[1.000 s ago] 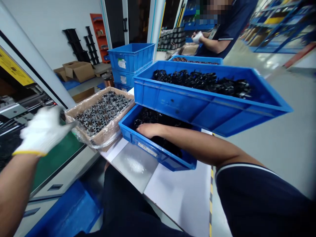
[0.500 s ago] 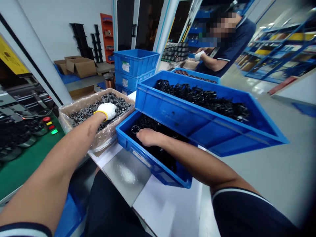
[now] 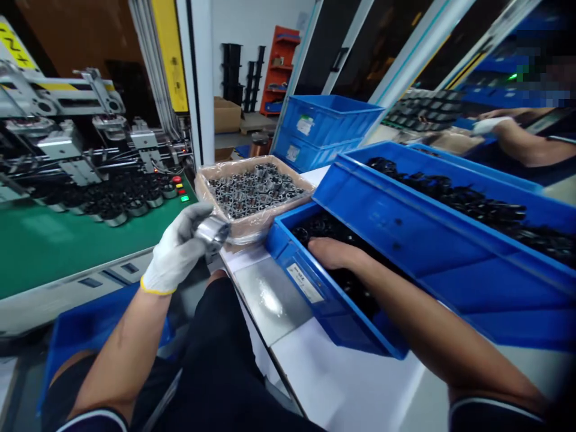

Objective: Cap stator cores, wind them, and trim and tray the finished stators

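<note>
My left hand (image 3: 175, 252), in a white glove with a yellow cuff, is closed on a silver metal ring part (image 3: 213, 233). It is in the air beside the plastic-lined cardboard box (image 3: 252, 228), which holds many similar metal parts (image 3: 258, 187). My bare right hand (image 3: 330, 252) reaches into the lower blue bin (image 3: 315, 300), among black parts (image 3: 364, 288). Its fingertips are hidden by the hand and the dark contents, so what they hold does not show. A larger blue bin (image 3: 405, 240) of black plastic parts rests partly over the lower one.
On the left, a machine (image 3: 81, 144) stands over a green surface (image 3: 49, 252) with rows of parts and lit buttons (image 3: 182, 192). Stacked blue bins (image 3: 328, 120) stand behind the box. A co-worker's gloved hand (image 3: 492, 125) is at the upper right.
My left hand has come out of the cardboard box with a metal part, moving toward me. My right hand is still in the lower blue bin. The view has turned left.
</note>
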A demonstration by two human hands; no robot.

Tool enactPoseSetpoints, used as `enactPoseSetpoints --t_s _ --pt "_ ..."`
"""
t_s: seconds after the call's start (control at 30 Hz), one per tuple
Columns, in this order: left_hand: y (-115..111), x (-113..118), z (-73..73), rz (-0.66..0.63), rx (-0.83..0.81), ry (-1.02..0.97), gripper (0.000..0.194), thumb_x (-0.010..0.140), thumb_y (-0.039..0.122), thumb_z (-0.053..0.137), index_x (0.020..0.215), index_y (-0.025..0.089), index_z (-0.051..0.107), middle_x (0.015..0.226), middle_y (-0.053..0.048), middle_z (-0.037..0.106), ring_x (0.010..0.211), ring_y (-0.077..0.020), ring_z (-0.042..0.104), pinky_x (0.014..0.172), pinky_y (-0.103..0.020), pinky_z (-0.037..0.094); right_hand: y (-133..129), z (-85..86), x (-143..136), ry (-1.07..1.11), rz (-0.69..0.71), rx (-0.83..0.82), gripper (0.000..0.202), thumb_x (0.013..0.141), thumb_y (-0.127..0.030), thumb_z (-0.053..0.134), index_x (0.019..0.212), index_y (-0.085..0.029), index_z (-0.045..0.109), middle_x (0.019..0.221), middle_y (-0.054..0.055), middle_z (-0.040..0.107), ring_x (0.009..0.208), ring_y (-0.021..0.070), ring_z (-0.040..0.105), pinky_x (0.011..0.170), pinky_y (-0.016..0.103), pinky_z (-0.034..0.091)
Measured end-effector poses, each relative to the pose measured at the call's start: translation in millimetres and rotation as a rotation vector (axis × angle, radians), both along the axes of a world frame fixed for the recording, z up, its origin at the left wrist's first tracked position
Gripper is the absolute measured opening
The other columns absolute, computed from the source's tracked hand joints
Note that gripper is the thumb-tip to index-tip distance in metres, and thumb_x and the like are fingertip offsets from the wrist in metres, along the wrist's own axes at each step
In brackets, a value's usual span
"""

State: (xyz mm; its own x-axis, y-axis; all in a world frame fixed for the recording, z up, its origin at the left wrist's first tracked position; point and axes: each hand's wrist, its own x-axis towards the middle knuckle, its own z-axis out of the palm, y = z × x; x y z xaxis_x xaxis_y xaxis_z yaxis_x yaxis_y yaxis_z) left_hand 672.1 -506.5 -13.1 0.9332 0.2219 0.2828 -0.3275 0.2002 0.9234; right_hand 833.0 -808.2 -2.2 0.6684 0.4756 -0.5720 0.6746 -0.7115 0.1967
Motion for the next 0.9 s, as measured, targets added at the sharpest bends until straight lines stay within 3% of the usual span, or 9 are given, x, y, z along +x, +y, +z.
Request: enactPoseSetpoints --t_s 0.07,0.13,0.27,0.37,0.47,0.57,0.7,0.8,0.9 --pt "8 -28 -21.2 -0.019 -0.29 0.008 0.074 0.07 0.072 0.083 0.127 0.029 0.067 0.112 -0.006 0.074 0.103 -0.0229 0.072 0.079 -0.03 0.061 2 8.6 -2 -0.045 -0.011 0.005 0.02 0.093 -0.008 0.059 0.097 -0.006 0.078 0.103 0.018 0.077 0.096 0.0228 0.075 0.079 0.025 0.053" --pt "13 -47 -28.9 -0.034 -0.433 0.022 0.071 0.074 0.077 0.077 0.127 0.032 0.068 0.109 -0.006 0.075 0.101 -0.0212 0.072 0.075 -0.028 0.06 6 22.5 -3 -0.101 -0.02 0.024 0.018 0.091 -0.012 0.062 0.099 -0.009 0.078 0.103 0.014 0.077 0.096 0.0219 0.074 0.078 0.024 0.051" --pt "16 -62 -18.0 -0.069 -0.481 0.033 0.067 0.072 0.077 0.078 0.123 0.033 0.071 0.099 -0.004 0.075 0.071 -0.0129 0.065 0.057 -0.022 0.053 17 59.2 -5 -0.194 -0.047 0.079 0.017 0.094 -0.022 0.065 0.104 -0.014 0.076 0.105 0.01 0.077 0.103 0.0227 0.071 0.084 0.026 0.05" --pt "10 -63 -10.1 -0.05 -0.46 0.041 0.069 0.07 0.079 0.078 0.122 0.034 0.072 0.097 -0.004 0.075 0.072 -0.014 0.065 0.055 -0.022 0.051 27 76.4 -13 -0.304 -0.024 0.244 0.017 0.094 -0.026 0.066 0.102 -0.015 0.074 0.108 0.011 0.075 0.106 0.0261 0.069 0.092 0.032 0.051" --pt "-1 -61 -11.8 -0.062 -0.427 0.06 0.069 0.073 0.081 0.074 0.123 0.034 0.072 0.108 -0.006 0.075 0.093 -0.02 0.071 0.061 -0.024 0.056 45 65.1 -38 -0.501 0.109 0.807 0.027 0.091 -0.034 0.073 0.109 -0.013 0.071 0.112 0.013 0.072 0.104 0.0264 0.068 0.097 0.036 0.053" --pt "-12 -59 -18.6 -0.042 -0.42 0.07 0.063 0.076 0.079 0.073 0.121 0.036 0.073 0.118 -0.004 0.075 0.107 -0.0217 0.072 0.071 -0.026 0.061 64 30.4 -74 -0.484 0.341 1.327 0.054 0.091 -0.045 0.076 0.13 -0.011 0.061 0.117 0.015 0.069 0.101 0.0246 0.068 0.093 0.038 0.058" --pt "-19 -57 -27.3 0.003 -0.374 0.052 0.063 0.074 0.074 0.079 0.125 0.039 0.072 0.123 -0.001 0.074 0.113 -0.0241 0.072 0.085 -0.033 0.064 76 -3.5 -106 -0.343 0.652 1.484 0.066 0.095 -0.051 0.072 0.145 -0.012 0.051 0.124 0.018 0.067 0.115 0.026 0.066 0.099 0.041 0.059" --pt "-21 -56 -29.6 0.0 -0.303 0.051 0.07 0.073 0.066 0.085 0.135 0.038 0.067 0.134 -0.003 0.071 0.121 -0.0278 0.07 0.093 -0.038 0.064 77 -5.6 -110 -0.385 0.73 1.511 0.056 0.098 -0.044 0.071 0.141 -0.01 0.055 0.124 0.018 0.066 0.117 0.0252 0.065 0.098 0.041 0.059" --pt "-23 -57 -25.9 0.049 -0.242 0.069 0.077 0.066 0.041 0.096 0.136 0.039 0.065 0.131 -0.001 0.071 0.116 -0.0244 0.071 0.093 -0.034 0.064 78 -1.5 -106 -0.423 0.761 1.594 0.05 0.097 -0.036 0.073 0.136 -0.009 0.057 0.122 0.018 0.064 0.118 0.0238 0.063 0.096 0.039 0.061"
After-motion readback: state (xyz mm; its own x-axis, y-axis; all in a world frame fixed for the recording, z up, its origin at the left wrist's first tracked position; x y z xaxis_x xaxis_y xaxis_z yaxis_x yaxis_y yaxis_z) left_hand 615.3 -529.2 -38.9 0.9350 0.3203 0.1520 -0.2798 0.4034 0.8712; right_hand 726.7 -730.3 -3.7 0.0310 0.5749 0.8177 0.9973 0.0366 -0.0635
